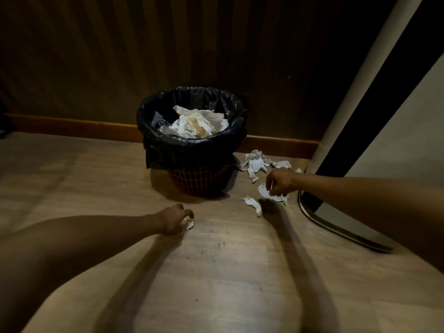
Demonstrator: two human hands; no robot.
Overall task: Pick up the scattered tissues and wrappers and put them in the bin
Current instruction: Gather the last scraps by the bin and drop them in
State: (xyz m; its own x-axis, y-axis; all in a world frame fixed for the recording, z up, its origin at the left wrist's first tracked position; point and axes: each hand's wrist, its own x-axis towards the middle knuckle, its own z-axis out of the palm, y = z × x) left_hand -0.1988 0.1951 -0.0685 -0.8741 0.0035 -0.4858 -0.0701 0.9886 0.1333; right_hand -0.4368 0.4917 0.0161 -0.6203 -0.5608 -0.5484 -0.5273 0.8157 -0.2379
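A red mesh bin [199, 181] lined with a black bag [192, 145] stands on the wooden floor by the wall, with crumpled tissues [199, 123] piled inside. In front of the bin, my left hand [174, 221] closes on a small crumpled tissue [188, 224]. To the bin's right, my right hand [280, 181] pinches a white tissue [270, 194] just above the floor. Another twisted tissue [253, 204] lies just left of it. A cluster of tissues and a clear wrapper [257, 162] lies beside the bin.
A wooden skirting board [72, 127] runs along the dark panelled wall behind the bin. At the right, a white chair leg [360, 78] rises and a curved metal chair base [336, 227] rests on the floor close to my right arm.
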